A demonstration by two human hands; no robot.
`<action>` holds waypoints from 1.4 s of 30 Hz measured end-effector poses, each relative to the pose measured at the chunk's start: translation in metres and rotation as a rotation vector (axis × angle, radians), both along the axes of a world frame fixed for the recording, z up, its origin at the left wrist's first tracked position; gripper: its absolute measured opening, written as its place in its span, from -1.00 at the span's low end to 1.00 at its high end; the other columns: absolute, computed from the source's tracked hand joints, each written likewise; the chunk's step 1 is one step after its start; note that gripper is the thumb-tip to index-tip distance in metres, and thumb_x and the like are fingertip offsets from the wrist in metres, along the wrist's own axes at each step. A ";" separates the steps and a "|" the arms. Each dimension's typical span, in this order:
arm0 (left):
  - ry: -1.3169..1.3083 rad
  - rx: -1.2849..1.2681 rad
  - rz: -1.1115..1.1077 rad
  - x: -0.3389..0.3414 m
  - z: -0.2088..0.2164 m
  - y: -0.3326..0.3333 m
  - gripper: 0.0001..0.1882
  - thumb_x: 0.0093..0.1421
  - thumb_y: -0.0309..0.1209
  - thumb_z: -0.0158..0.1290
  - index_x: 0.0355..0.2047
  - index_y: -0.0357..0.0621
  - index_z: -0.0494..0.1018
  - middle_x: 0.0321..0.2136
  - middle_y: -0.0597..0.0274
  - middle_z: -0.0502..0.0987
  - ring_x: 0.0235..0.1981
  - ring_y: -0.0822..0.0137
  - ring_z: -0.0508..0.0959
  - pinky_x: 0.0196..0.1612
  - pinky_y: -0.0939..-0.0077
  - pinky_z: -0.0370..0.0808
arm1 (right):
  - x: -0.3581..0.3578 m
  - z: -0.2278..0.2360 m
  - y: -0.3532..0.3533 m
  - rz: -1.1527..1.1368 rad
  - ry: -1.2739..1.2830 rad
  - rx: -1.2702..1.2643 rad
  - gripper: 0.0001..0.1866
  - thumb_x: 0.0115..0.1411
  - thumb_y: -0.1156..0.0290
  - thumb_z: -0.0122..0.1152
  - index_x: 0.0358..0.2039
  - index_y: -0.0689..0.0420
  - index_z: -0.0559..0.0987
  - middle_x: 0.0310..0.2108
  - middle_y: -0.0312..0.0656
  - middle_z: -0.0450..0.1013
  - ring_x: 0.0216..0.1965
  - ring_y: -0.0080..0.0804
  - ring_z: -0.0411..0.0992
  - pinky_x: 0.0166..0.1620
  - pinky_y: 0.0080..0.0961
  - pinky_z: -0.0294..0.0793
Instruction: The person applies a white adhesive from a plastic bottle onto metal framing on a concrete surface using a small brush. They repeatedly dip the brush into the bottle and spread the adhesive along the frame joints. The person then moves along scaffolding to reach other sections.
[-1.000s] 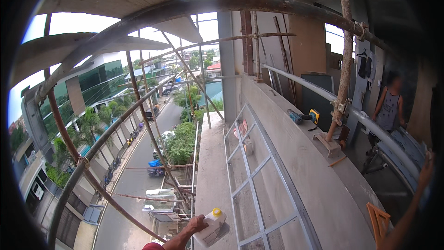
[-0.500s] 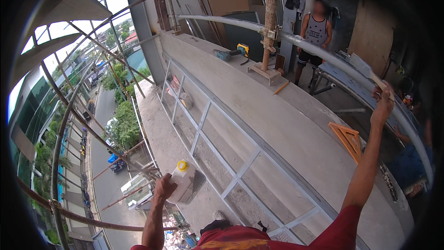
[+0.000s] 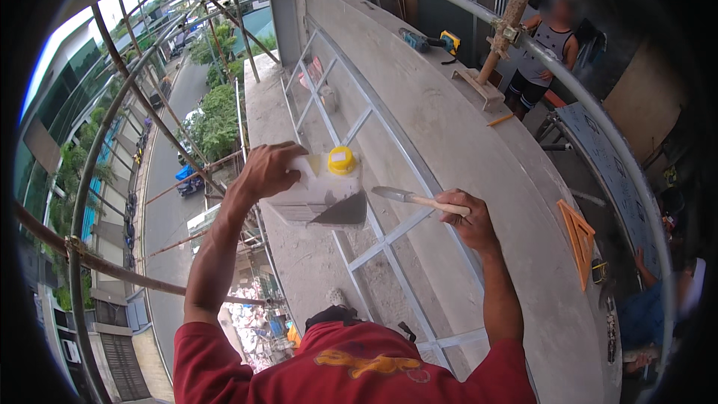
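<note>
My left hand (image 3: 271, 170) grips a white plastic jug (image 3: 310, 183) with a yellow cap (image 3: 342, 160), held up in front of me. The jug's side is cut open and grey liquid shows inside. In my right hand (image 3: 471, 218) is a paintbrush (image 3: 422, 200), its pale handle between closed fingers. The brush's grey head points left, just right of the jug and apart from it. Below both hands lies a grey metal frame (image 3: 387, 243) with crossbars, set along the concrete ledge.
A teal power tool (image 3: 413, 40), an orange pencil (image 3: 501, 120) and an orange set square (image 3: 577, 243) lie on the concrete wall top (image 3: 449, 135). A metal pipe (image 3: 598, 105) curves along the right. One person (image 3: 550, 49) stands beyond it; another (image 3: 658, 307) is lower right. Scaffold poles (image 3: 112, 269) and a street drop are left.
My right hand has brought the paintbrush from the pipe at the far right to beside the jug. My left hand has raised the jug closer. The view has shifted.
</note>
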State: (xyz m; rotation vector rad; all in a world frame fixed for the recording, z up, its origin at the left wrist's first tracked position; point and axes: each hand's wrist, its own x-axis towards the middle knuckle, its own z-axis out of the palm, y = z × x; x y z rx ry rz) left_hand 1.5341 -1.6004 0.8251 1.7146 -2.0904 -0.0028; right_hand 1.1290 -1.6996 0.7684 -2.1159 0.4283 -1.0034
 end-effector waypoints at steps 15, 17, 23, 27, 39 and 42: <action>-0.098 -0.124 -0.050 -0.020 0.040 -0.002 -0.58 -0.17 -0.40 0.16 -0.20 -0.04 0.54 -0.34 0.17 0.56 -0.34 0.02 0.58 -0.32 0.14 0.47 | 0.075 -0.011 0.001 0.180 0.250 -0.138 -0.67 -0.10 0.56 0.47 -0.27 0.16 0.58 -0.30 -0.16 0.54 -0.21 -0.19 0.51 -0.15 -0.35 0.54; -0.121 -0.132 -0.050 -0.018 0.043 0.000 -0.59 -0.17 -0.41 0.15 -0.21 -0.05 0.53 -0.35 0.18 0.55 -0.35 0.03 0.58 -0.34 0.16 0.47 | 0.078 -0.017 -0.006 0.231 0.295 -0.132 -0.68 -0.07 0.53 0.47 -0.26 0.12 0.60 -0.25 -0.18 0.51 -0.16 -0.18 0.50 -0.10 -0.33 0.53; -0.162 -0.116 -0.023 -0.010 0.042 -0.001 -0.63 -0.17 -0.41 0.15 -0.25 -0.06 0.52 -0.36 0.21 0.55 -0.37 0.06 0.58 -0.35 0.17 0.48 | 0.081 -0.003 -0.009 0.212 0.380 -0.093 -0.53 -0.06 0.56 0.44 -0.08 0.12 0.55 -0.11 -0.13 0.45 -0.11 -0.15 0.47 -0.07 -0.28 0.51; -0.143 -0.137 0.005 0.004 0.042 -0.008 -0.65 -0.16 -0.41 0.15 -0.26 -0.06 0.52 -0.37 0.22 0.55 -0.36 0.06 0.59 -0.36 0.17 0.48 | 0.039 0.026 -0.040 -0.037 0.307 -0.170 -0.50 -0.03 0.62 0.38 -0.02 0.14 0.51 -0.05 -0.13 0.42 -0.08 -0.20 0.45 -0.08 -0.28 0.47; -0.159 -0.155 0.249 0.114 0.061 -0.049 -0.71 -0.09 -0.45 0.10 -0.27 -0.07 0.49 -0.34 0.17 0.57 -0.34 0.00 0.59 -0.30 0.13 0.51 | -0.090 0.170 -0.250 -1.157 0.201 -0.902 -0.69 0.29 0.26 0.13 -0.04 0.13 0.57 -0.03 -0.13 0.46 0.07 -0.17 0.40 0.13 -0.37 0.30; -0.165 -0.136 0.279 0.140 0.078 -0.085 -0.70 -0.06 -0.45 0.10 -0.23 -0.08 0.49 -0.32 0.13 0.56 -0.30 -0.05 0.57 -0.26 0.13 0.51 | -0.143 0.212 -0.305 -1.478 0.666 -1.010 -0.52 0.32 0.00 -0.02 0.03 0.08 0.54 0.07 -0.07 0.42 0.13 -0.07 0.35 0.18 -0.28 0.26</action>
